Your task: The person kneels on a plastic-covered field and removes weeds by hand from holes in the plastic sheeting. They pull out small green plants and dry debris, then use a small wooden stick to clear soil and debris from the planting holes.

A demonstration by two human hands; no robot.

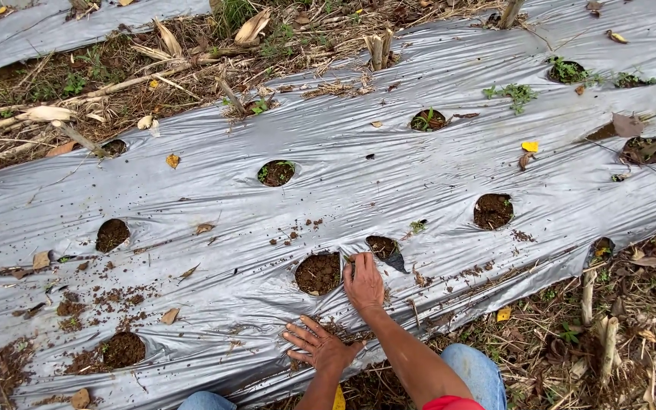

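Blue-jeans knees of the person sit at the bottom edge of the frame, w/ a bit of red sleeve beside them. Just above, the left hand lies flat on the silver plastic sheet, fingers spread wide, palm down, grasping nothing. It presses the sheet near the bottom centre, where some dry grass and soil crumbs lie.

Right hand reaches further up, a bit right of the left one. It is palm down too, fingers together and slightly curved, tips at the edge of a small torn hole in the sheet. I cannot tell if the fingers pinch the plastic or only touch the soil there. A dark flap of plastic hangs at the right side of this hole.

Just left of the right hand, touching its side approx., is a round planting hole filled w/ brown soil.

More round holes go over the sheet in rows: one at centre right, one at left, one at lower left w/ loose soil scattered around it, one in the upper middle w/ small green sprouts. A yellow leaf lies on the sheet at upper right.

Upper left of the frame shows dry stalks and husks on the ground btw. two sheets. Lower right has brown leaves and sticks.
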